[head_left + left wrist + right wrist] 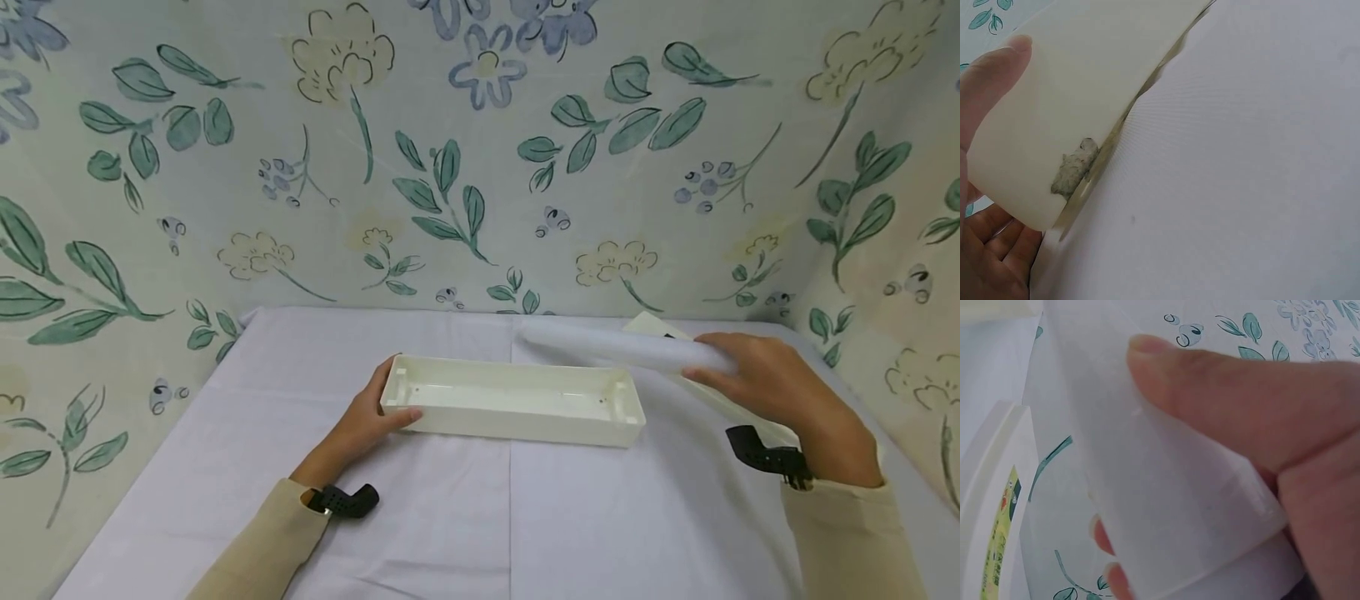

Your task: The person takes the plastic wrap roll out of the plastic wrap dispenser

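Observation:
A long off-white plastic box [517, 425] lies on the table with its hollow side up. My left hand [367, 417] grips its left end, thumb on the front wall. In the left wrist view the thumb presses the box wall [1054, 100], which has a grey-green patch [1075, 169] near its edge. Behind the box's right end, my right hand [772, 387] holds a whitish translucent roll [615, 343] by its right end, raised over the table. In the right wrist view the thumb lies along the roll [1141, 469], with fingertips showing on its far side.
A long off-white lid-like piece [651, 323] lies at the right, partly hidden behind the roll and right hand. It bears a yellow-green label [1000, 537]. A white cloth [420, 533] covers the table, and a floral curtain [465, 275] hangs behind.

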`<state>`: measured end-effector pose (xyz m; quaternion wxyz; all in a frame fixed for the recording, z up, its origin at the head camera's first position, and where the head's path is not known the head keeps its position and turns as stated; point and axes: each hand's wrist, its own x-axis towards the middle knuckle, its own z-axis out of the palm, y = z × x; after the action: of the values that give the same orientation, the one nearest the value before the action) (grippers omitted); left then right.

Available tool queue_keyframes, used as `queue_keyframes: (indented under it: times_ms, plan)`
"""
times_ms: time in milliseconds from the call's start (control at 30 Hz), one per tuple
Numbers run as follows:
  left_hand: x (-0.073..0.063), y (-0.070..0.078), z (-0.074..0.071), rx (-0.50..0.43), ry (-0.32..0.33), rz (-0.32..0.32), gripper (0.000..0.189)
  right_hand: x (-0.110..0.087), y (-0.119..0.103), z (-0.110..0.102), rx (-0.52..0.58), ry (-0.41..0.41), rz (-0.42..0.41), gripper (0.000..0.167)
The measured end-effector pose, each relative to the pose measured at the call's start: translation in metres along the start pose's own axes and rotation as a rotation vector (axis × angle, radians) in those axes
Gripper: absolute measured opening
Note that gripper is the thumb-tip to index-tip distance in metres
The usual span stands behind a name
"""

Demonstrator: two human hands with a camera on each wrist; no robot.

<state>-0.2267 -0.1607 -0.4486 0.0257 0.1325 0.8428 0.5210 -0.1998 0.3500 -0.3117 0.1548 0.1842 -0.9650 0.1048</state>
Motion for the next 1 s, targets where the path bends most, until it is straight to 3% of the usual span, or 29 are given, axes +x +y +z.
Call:
queue_keyframes:
  times_ms: [600, 1000]
  plan:
    - [-0.002, 0.004, 0.0, 0.008, 0.004, -0.006, 0.098, -0.002, 0.007, 0.003, 0.015, -0.016, 0.052, 0.049]
    - [-0.002, 0.005, 0.0, 0.022, 0.011, -0.008, 0.098, -0.002, 0.012, 0.004, 0.007, 0.009, 0.04, 0.047]
